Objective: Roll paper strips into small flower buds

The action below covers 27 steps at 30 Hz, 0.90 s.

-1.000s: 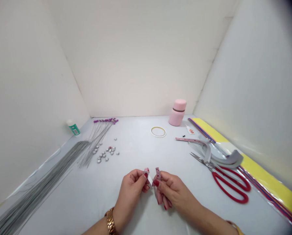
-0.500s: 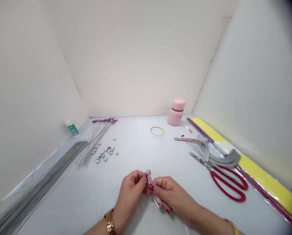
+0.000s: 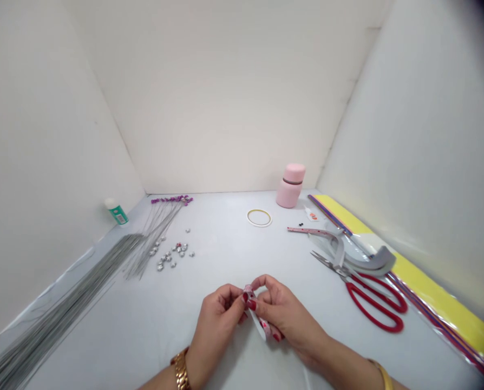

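Near the front of the table, a narrow paper strip (image 3: 263,326), pink with red marks and white on its other side, is pinched between my two hands. My left hand (image 3: 220,316) is closed on its upper end, thumb and fingertips together. Close beside it, my right hand (image 3: 286,313) grips the same strip with thumb and index finger, the other fingers curled below. The strip's lower part hangs folded under my right hand. My fingertips hide the fold at its top. Several small silver folded stars (image 3: 169,257) lie to the left of my hands.
Red-handled scissors (image 3: 378,306) and more paper strips (image 3: 382,262) lie right. Behind stand a pink bottle (image 3: 290,187), a tape ring (image 3: 259,218) and a small glue tube (image 3: 311,215). Grey wires (image 3: 75,298), purple-tipped stems (image 3: 171,201) and a green-white glue stick (image 3: 117,212) are left. Yellow sheets (image 3: 432,281) line the right.
My right hand has shifted up along the strip, its index finger lifting to the strip's top beside my left fingertips. The strip's upper end now looks more bent over.
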### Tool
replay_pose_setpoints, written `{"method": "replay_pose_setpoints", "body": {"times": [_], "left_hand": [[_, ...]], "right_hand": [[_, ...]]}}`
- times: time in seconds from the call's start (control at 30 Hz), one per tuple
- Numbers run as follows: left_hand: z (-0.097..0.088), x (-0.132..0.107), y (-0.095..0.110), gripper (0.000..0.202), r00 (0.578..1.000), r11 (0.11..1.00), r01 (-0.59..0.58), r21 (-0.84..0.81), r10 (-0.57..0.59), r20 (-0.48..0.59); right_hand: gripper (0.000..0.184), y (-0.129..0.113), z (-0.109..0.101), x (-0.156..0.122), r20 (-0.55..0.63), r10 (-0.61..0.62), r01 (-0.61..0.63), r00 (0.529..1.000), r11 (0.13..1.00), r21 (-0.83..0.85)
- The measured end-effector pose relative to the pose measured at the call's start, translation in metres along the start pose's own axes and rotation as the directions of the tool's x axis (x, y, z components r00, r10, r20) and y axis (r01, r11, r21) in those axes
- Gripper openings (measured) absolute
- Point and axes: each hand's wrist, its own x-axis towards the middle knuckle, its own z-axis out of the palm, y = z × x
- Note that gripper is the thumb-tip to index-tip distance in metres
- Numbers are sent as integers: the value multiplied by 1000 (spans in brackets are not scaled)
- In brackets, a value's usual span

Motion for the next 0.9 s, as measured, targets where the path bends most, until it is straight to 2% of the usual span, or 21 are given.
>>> {"method": "replay_pose_setpoints", "body": {"times": [0.23,0.53,0.7,0.9], "left_hand": [[1,-4,1,27,997,988,-57,142,49,59],[1,-2,-1,20,999,998,-7,66,5,32],[2,-2,0,22,998,997,-43,63,40,52],[3,-6,2,22,996,992,-54,112,45,79]], "right_hand": [[28,3,-2,3,-42,-28,27,999,1000,-13],[35,5,2,0,-3,-44,44,999,998,46],[39,2,6,-2,5,-76,76,997,994,78],[29,3,3,0,-46,-54,56,997,998,38]]}}
